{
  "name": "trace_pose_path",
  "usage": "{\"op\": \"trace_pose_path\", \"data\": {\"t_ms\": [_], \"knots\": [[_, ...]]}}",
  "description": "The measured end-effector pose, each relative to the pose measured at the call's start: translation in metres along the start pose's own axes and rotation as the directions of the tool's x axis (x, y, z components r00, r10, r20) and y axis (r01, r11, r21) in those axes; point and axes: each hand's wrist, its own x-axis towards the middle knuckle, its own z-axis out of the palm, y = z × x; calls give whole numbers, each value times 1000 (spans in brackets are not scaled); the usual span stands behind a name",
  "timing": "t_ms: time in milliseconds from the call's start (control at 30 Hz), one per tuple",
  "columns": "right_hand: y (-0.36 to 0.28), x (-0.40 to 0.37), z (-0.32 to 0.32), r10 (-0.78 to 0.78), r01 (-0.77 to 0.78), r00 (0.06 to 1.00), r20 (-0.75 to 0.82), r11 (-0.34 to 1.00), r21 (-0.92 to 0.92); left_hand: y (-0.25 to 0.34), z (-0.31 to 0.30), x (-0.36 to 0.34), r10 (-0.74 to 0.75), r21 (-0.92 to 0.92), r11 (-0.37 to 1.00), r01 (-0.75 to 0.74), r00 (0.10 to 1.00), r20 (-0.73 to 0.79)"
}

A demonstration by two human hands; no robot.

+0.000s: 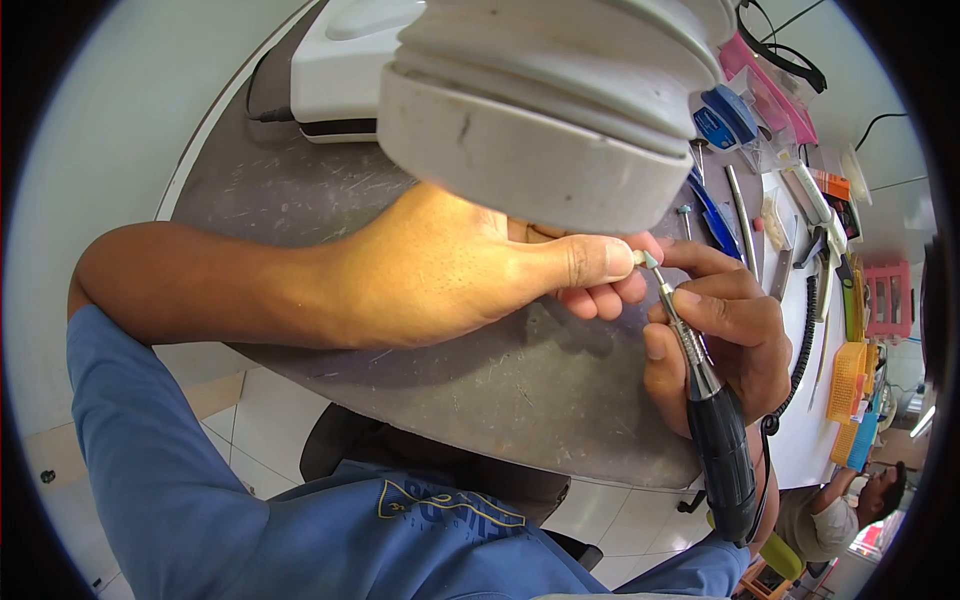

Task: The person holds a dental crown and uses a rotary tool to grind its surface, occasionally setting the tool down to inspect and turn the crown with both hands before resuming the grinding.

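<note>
Between the thumb and fingertips of my left hand [500, 265] is a small pale tooth-like piece [639, 257]. My right hand [730, 330] is wrapped round a rotary handpiece [715, 430] with a black body and a silver front, held at a slant. At its tip a small greenish cone-shaped bit [651, 260] is right beside the pale piece; whether they touch is hard to tell. Both hands are just below a large white round hood [530, 150], which hides part of my left fingers.
A white device [345, 70] stands at the back left of the grey worktop [480, 400]. Tools, a blue pen-like item [715, 215] and a coiled black cord [802, 350] lie to the right, near yellow baskets [847, 380]. Another person [835, 515] is at the lower right.
</note>
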Motion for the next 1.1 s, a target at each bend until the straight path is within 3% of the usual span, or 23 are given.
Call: {"op": "trace_pose_path", "data": {"t_ms": [1100], "knots": [[-2, 0, 2, -14, 15, 1000, -19, 999, 49, -2, 3, 0, 8, -63, 998, -11, 998, -58]]}}
